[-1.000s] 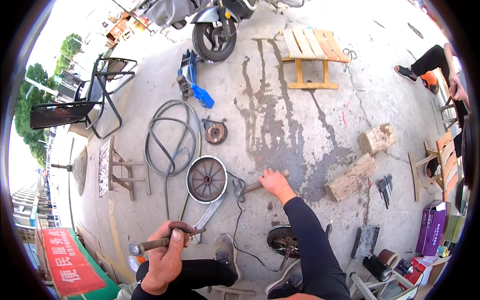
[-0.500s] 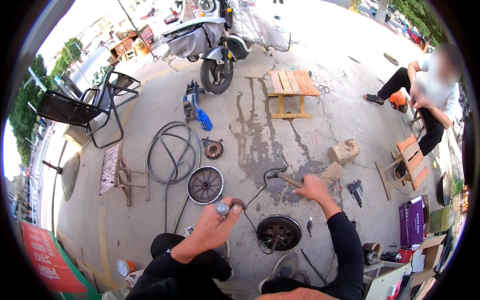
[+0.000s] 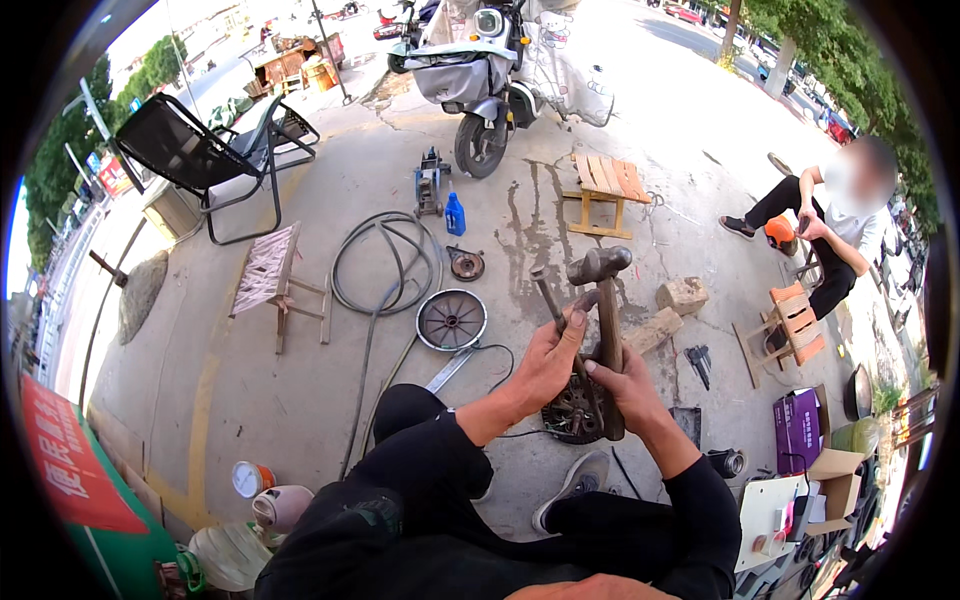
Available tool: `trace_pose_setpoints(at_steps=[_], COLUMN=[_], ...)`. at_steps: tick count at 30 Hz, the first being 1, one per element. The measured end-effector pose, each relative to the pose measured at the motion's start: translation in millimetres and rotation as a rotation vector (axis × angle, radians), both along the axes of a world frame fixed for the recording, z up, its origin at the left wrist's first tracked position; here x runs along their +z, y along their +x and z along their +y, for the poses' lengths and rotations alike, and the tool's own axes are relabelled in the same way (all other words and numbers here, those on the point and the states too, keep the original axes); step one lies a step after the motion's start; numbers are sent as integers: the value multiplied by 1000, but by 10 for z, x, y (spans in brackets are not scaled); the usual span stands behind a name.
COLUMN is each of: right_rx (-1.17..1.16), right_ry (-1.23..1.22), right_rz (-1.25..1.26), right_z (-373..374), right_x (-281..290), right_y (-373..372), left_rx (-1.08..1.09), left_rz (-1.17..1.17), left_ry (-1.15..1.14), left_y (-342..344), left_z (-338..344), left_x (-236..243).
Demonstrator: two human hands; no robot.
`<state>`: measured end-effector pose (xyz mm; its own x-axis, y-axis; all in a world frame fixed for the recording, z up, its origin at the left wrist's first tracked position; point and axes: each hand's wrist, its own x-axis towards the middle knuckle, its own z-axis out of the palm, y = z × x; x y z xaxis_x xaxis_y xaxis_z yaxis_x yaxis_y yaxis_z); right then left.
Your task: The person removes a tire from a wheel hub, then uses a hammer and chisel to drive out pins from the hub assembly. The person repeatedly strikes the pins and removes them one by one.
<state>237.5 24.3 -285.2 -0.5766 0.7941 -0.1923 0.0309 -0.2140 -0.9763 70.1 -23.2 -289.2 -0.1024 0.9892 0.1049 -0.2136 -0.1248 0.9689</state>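
Just left of the hub cover (image 3: 451, 320) lies the coiled hose (image 3: 335, 280), with a folding stool (image 3: 265, 270) farther left; behind the cover come a brake part (image 3: 467, 264), then a bottle (image 3: 455, 214) beside a jack (image 3: 429, 185), then a scooter (image 3: 481, 145). To its right — past the rod (image 3: 547, 293) in the left hand (image 3: 545, 367) and the hammer (image 3: 609, 320) in the right hand (image 3: 628, 388), above a wheel motor (image 3: 566, 418) — lie two wood blocks (image 3: 683, 294). A slatted stool (image 3: 610, 178) stands behind and right of the cover, a wrench (image 3: 450, 369) before it.

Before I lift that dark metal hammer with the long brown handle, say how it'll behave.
The hammer in the right hand is likely top-heavy, given its thick metal head on a slimmer handle. It should feel stiff: the handle looks straight and solid.
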Motion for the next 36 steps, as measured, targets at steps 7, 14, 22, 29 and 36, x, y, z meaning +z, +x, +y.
trace_pose_setpoints(at_steps=[7, 14, 22, 29, 36], right_rx=[-220, -448, -443, -490, -503], right_ry=[5, 185, 363, 372, -51], right_rz=[174, -9, -89, -469, -489], right_z=[-849, -893, 256, 1236, 1499], right_x=[385, 487, 281, -794, -1249], right_y=[-76, 339, 1231, 1609, 1597], left_rx=[-190, -141, -1982, -1841, -1845], left_rz=[146, 556, 784, 274, 186], left_ry=[58, -193, -1087, -1506, -1453], left_y=[86, 507, 860, 847, 1427], left_z=[-134, -572, -1935, -1949, -1623], left_x=[95, -1628, -3781, -3883, -3795])
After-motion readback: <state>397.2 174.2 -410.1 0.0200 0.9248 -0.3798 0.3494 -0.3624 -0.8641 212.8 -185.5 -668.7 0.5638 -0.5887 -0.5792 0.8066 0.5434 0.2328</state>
